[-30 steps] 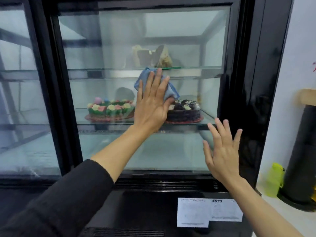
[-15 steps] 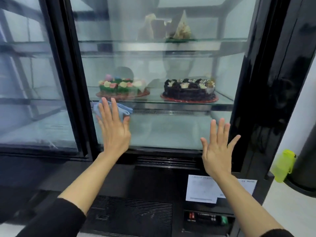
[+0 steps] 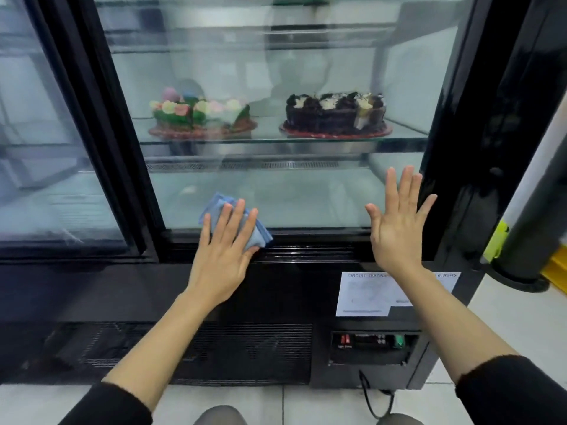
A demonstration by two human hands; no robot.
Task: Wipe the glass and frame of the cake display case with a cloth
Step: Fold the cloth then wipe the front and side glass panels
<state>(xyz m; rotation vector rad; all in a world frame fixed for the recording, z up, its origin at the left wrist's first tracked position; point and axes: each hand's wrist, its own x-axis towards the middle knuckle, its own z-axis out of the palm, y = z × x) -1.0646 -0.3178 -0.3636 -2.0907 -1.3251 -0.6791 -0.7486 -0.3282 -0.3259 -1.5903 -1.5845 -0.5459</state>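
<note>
My left hand point(image 3: 225, 259) lies flat with the fingers spread, pressing the blue cloth point(image 3: 237, 223) onto the bottom edge of the glass point(image 3: 291, 197), right where it meets the black frame point(image 3: 306, 237) of the cake case. The cloth pokes out above and beside my fingertips (it is folded up small). My right hand point(image 3: 397, 228) is open too, palm toward the glass near the right side of the frame, holding nothing; I cannot tell if it touches. Behind the glass, on a shelf higher up, sit a flower cake point(image 3: 201, 115) on the left and a chocolate cake point(image 3: 336, 113) on the right, well apart. Under my right wrist a white paper label point(image 3: 368, 297) is stuck on the black base, with small switches point(image 3: 372, 340) below it. The floor point(image 3: 506, 326) is pale tile, and a yellow-green thing point(image 3: 497, 240) stands off to the right
</note>
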